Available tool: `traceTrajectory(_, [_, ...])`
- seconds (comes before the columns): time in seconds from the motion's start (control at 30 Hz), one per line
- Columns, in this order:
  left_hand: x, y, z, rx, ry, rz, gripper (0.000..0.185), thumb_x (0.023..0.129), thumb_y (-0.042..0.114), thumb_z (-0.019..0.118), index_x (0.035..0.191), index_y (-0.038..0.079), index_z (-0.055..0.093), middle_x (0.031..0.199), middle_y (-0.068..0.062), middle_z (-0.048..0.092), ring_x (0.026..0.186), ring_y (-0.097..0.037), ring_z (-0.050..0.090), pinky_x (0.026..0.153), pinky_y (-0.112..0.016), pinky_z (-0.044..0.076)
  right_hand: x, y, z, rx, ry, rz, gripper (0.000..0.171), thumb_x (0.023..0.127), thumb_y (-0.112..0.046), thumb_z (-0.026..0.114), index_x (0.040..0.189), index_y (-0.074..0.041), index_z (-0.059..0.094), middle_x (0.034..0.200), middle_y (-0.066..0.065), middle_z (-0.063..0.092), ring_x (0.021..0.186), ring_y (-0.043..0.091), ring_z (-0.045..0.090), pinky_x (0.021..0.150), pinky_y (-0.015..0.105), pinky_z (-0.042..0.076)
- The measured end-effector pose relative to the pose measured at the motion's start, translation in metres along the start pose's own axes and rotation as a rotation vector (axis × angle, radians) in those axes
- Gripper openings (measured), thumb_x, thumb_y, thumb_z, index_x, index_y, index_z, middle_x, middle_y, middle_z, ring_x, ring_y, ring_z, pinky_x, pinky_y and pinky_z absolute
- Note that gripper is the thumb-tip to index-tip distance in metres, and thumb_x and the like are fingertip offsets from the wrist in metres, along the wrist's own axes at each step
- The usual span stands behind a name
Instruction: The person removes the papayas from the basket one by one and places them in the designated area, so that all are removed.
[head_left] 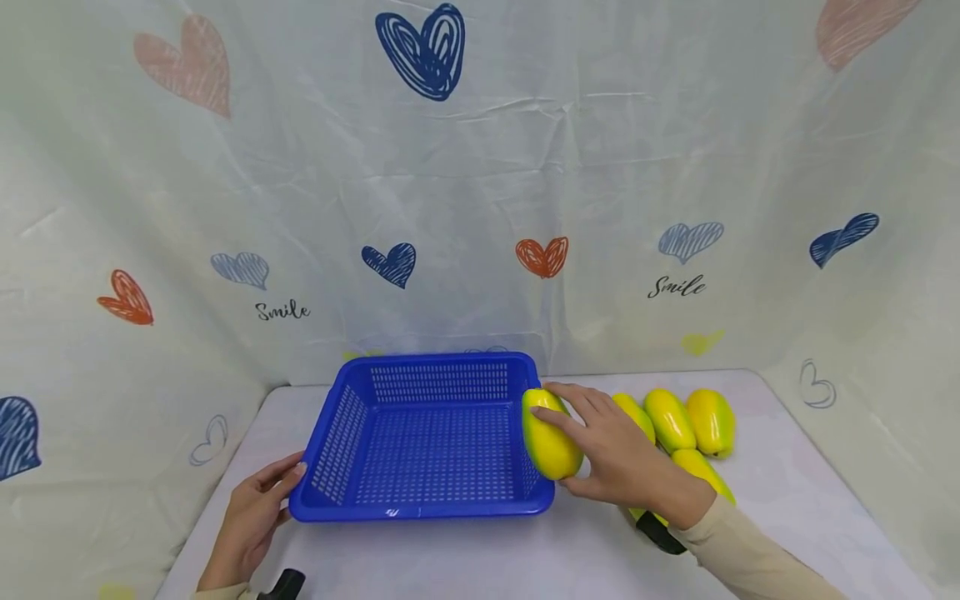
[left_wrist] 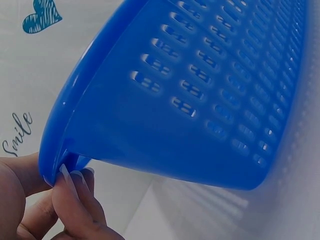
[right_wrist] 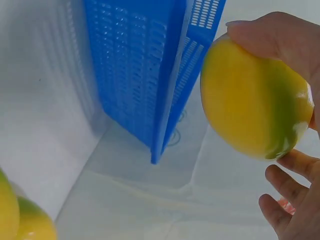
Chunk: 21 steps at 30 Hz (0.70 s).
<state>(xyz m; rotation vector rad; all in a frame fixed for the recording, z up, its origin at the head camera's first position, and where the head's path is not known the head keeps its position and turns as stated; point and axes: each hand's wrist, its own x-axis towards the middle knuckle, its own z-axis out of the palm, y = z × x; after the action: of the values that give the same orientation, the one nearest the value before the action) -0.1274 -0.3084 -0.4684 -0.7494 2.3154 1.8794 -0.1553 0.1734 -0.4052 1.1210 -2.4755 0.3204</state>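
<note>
The right hand [head_left: 615, 454] curls its fingers and thumb round a yellow-green mango [head_left: 550, 433], holding it at the right rim of the blue basket [head_left: 420, 505], with the fruit partly over the rim; the right wrist view shows the thumb across the top of the fruit and the other fingers [right_wrist: 287, 187] cupped beneath it, clear of the table. The left hand [head_left: 255, 515] grips the basket's near left corner: in the left wrist view the fingertips [left_wrist: 75, 192] press up under the rolled edge of the rim and the thumb lies on the other side of it, so the corner is pinched between them. The basket sits on the white table [head_left: 480, 558], a shallow slotted tray with sloped walls (its floor shows only the slots, with no fruit lying in it). To the right of the basket, behind and beside the right wrist, four more mangoes [head_left: 690, 421] lie on the table close together, three in a row and one nearer the person, partly hidden by the forearm. A cloth printed with hearts [head_left: 423, 50] hangs behind and around the table.
</note>
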Motion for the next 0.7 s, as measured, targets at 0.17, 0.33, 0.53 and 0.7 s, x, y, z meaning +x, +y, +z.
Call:
traceTrajectory(0.17, [0.0,0.001,0.001,0.006,0.003,0.005,0.057,0.11,0.024,0.059,0.158,-0.002,0.043,0.106,0.011,0.065,0.088,-0.006,0.06,0.07,-0.028,0.052,-0.012,0.01,-0.001,0.009,0.088,0.016,0.097,0.06,-0.031,0.102,0.145,-0.017,0.057,0.155,0.019,0.048,0.134,0.039,0.052,0.103,0.06,0.05])
traceTrajectory(0.33, [0.0,0.001,0.001,0.008,0.005,0.001,0.057,0.11,0.024,0.058,0.158,-0.002,0.043,0.107,0.01,0.065,0.088,-0.006,0.06,0.069,-0.027,0.053,-0.026,0.016,-0.006,0.02,0.126,0.064,0.1,0.058,-0.027,0.102,0.146,-0.017,0.057,0.157,0.017,0.046,0.135,0.038,0.05,0.102,0.059,0.049])
traceTrajectory(0.53, [0.0,0.001,0.0,0.014,0.003,0.001,0.057,0.11,0.025,0.058,0.158,-0.002,0.043,0.109,0.011,0.066,0.089,-0.005,0.06,0.07,-0.028,0.052,-0.041,0.025,-0.013,0.039,0.162,0.117,0.101,0.055,-0.02,0.102,0.146,-0.015,0.057,0.157,0.017,0.045,0.131,0.038,0.051,0.101,0.059,0.046])
traceTrajectory(0.7, [-0.001,0.0,0.0,0.018,0.003,0.002,0.057,0.11,0.025,0.059,0.158,-0.002,0.044,0.107,0.013,0.066,0.088,-0.006,0.06,0.07,-0.028,0.051,-0.056,0.034,-0.017,0.027,0.182,0.168,0.099,0.054,-0.018,0.101,0.143,-0.013,0.059,0.156,0.017,0.046,0.13,0.039,0.051,0.101,0.053,0.044])
